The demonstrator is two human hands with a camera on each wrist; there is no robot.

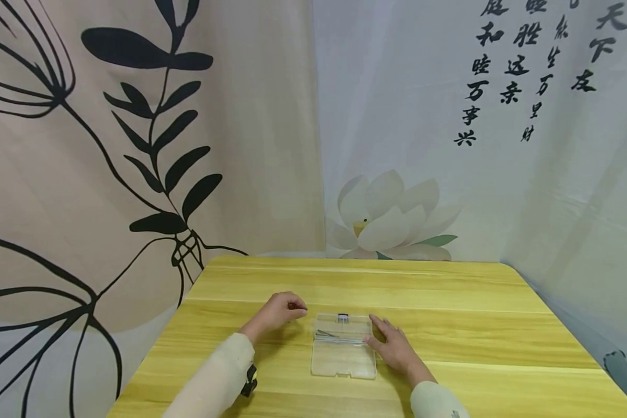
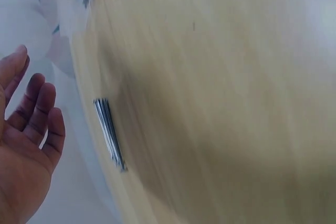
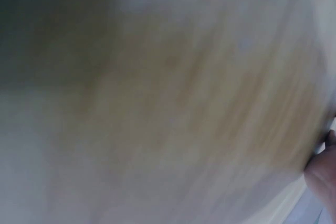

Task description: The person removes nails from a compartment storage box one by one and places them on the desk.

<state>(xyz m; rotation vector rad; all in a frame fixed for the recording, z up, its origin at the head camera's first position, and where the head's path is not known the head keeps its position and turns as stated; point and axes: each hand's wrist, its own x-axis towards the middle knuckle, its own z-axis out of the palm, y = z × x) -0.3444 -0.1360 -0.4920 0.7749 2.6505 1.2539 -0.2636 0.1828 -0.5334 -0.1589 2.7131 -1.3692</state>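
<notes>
A clear plastic box lies with its lid opened flat on the wooden table. Several thin metal nails lie across its middle. My right hand rests at the box's right side, fingers extended and thumb tip over the edge. To the left of the box my left hand hovers over the table, fingers loosely bent. The left wrist view shows that hand with nothing visible in it, beside a small bundle of nails on the table. The right wrist view is badly blurred, with fingers at its right edge.
The yellow wooden table reaches back to a printed curtain. A dark clip-like piece sits at the left sleeve. The blue-and-white latch is at the box's far edge.
</notes>
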